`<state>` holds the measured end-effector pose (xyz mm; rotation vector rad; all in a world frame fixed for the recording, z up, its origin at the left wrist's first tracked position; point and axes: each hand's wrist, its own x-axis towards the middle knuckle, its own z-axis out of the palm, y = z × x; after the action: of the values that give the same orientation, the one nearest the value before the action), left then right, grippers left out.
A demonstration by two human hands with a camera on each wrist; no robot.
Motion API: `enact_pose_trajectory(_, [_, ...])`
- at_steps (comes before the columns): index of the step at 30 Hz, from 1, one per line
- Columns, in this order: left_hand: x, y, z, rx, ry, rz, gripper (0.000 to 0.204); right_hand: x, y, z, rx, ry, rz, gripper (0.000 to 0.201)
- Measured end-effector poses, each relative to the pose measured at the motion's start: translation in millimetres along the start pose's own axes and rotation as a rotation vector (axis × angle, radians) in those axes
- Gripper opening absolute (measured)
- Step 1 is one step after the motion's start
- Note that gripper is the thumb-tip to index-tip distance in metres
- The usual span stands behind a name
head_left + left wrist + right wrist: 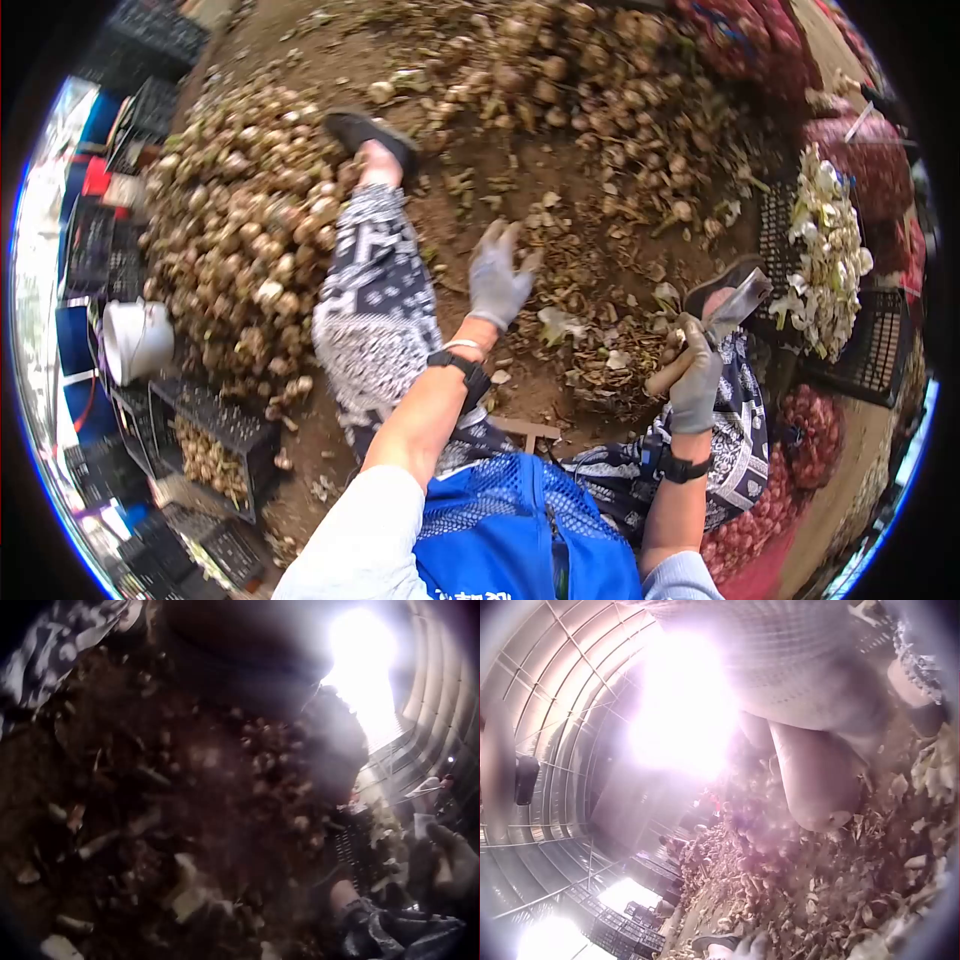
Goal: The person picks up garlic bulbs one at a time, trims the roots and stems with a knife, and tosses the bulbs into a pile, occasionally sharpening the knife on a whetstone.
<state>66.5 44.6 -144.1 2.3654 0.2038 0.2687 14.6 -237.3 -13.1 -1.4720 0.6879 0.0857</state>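
My left hand (500, 280), in a pale work glove, reaches forward over the dirt floor with its fingers spread and nothing in them. My right hand (695, 388), gloved too, grips a knife near my right knee. The broad metal blade (742, 300) points up and away to the right, and the rounded handle end (817, 787) shows below the fingers in the right wrist view. Dry husks and stem scraps (610, 350) litter the ground between my legs. A large pile of garlic bulbs (250, 220) lies left of my left leg; another garlic heap (610, 100) spreads ahead.
At the right, a black crate (872, 345) stands by whitish trimmed garlic (830, 250). Red mesh sacks (860, 165) line that side. On the left are a white bucket (138, 342) and several black crates (215, 420). My left shoe (370, 138) rests beside the pile.
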Motion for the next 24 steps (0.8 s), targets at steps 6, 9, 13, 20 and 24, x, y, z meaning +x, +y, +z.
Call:
enact_pose_trajectory(6, [-53,-118,61,0.387,0.086,-0.369,0.073,29,10,-16,-0.001,0.134,0.092,0.031])
enact_pose_trajectory(9, [-68,-70,116,0.629,-0.147,-0.088,0.075,49,15,2,0.129,0.183,0.125,0.033])
enact_pose_trajectory(13, [-80,23,141,0.043,-0.687,0.223,0.071,50,19,9,-0.047,0.094,0.172,0.038])
enact_pose_trajectory(20, [92,-97,75,0.34,0.14,0.162,0.065,44,23,6,0.046,0.17,0.182,0.036])
enact_pose_trajectory(24, [160,-205,60,0.451,0.234,-0.111,0.069,48,20,14,0.041,0.215,0.211,0.038])
